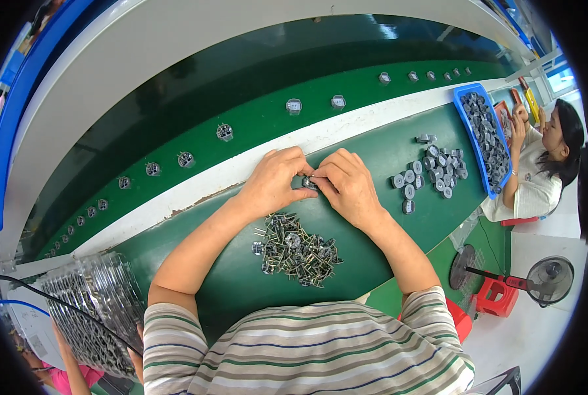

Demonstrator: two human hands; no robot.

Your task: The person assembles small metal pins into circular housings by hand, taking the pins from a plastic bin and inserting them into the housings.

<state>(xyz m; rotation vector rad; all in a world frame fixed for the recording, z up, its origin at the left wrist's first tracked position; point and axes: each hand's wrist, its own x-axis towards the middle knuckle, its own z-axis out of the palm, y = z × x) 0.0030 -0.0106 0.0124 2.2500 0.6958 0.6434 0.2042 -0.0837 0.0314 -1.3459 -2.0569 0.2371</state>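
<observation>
Both my hands meet over the green tabletop, close to the white edge of the belt. Between the fingertips of my left hand (274, 183) and my right hand (347, 186) is a small round dark part (310, 183) with some metal on it. The fingers of each hand are pinched against it and cover much of it. Just below my hands lies a heap of small circuit boards with metal pins (300, 250). To the right, several round grey caps (432, 170) are spread in a loose group, some flat and some on edge.
A green conveyor belt (254, 118) runs beyond the table, carrying spaced small round parts. A blue tray (485, 141) full of grey caps stands at the right, near a seated co-worker (537, 158). Stacked clear plastic trays (96, 309) stand at lower left; a fan (549, 280) is at right.
</observation>
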